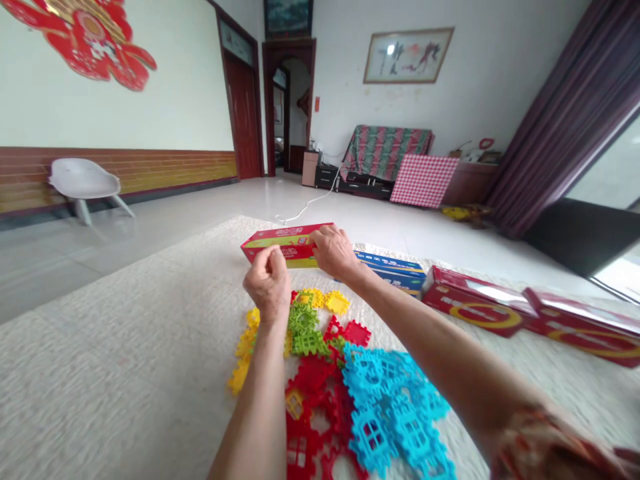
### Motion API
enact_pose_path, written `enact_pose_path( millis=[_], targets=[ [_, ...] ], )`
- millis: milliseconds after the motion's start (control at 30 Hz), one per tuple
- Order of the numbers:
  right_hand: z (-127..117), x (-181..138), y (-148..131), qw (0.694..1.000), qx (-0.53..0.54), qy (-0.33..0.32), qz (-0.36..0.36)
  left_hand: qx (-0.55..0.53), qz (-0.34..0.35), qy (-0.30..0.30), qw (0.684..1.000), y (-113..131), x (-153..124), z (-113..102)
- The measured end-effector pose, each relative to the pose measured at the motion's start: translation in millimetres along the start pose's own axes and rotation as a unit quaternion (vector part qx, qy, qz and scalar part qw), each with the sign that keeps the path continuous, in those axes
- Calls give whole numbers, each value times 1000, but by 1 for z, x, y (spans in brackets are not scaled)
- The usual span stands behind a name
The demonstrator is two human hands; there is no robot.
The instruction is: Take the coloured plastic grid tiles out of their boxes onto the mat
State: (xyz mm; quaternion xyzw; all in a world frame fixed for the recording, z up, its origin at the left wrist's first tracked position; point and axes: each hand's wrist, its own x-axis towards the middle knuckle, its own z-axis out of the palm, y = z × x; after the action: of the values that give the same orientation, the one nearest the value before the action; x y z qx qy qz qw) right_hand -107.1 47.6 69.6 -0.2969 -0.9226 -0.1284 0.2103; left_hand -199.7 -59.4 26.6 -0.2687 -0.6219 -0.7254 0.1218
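Observation:
My left hand (269, 281) hovers above a heap of plastic window-shaped blocks, its fingers curled into a fist; what it holds, if anything, is hidden. My right hand (334, 251) reaches farther forward and rests with bent fingers on the near end of a long red toy box (280, 243). The heap on the pale carpet has yellow blocks (245, 347) at the left, green blocks (305, 328) in the middle, red blocks (313, 407) near me and blue blocks (390, 403) at the right.
A blue box (395, 270) lies behind my right forearm. Two red boxes (475, 300) (585, 327) lie at the right on the carpet (125, 360). A white chair (83, 181) stands by the left wall. A covered sofa (385, 152) and a checkered board (423, 180) stand at the far wall.

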Motion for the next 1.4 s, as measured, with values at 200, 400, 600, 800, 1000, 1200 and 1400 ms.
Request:
enact_pose_path(
  millis=[200, 400, 600, 800, 1000, 1200, 1400],
  targets=[
    [-82, -111, 19, 996, 64, 61, -15, 28, 148, 40, 988, 51, 0, -26],
    [-130, -259, 53, 986, 34, 128, 98, -53, 240, -143, 959, 92, -90, -44],
    [-144, -371, 77, 970, -44, 161, 177, -14, 365, -521, 771, 93, -192, -71],
    [-128, -423, 87, 940, -58, 191, 276, 91, 413, -679, 600, 76, -228, -85],
    [-105, -428, 78, 933, -11, 176, 312, 157, 427, -645, 614, 44, -196, -88],
    [-92, -393, 57, 935, 40, 141, 322, 191, 416, -547, 701, 23, -160, -80],
    [-103, -400, 76, 917, 17, 179, 356, 170, 412, -545, 710, 41, -199, -43]
  ],
)
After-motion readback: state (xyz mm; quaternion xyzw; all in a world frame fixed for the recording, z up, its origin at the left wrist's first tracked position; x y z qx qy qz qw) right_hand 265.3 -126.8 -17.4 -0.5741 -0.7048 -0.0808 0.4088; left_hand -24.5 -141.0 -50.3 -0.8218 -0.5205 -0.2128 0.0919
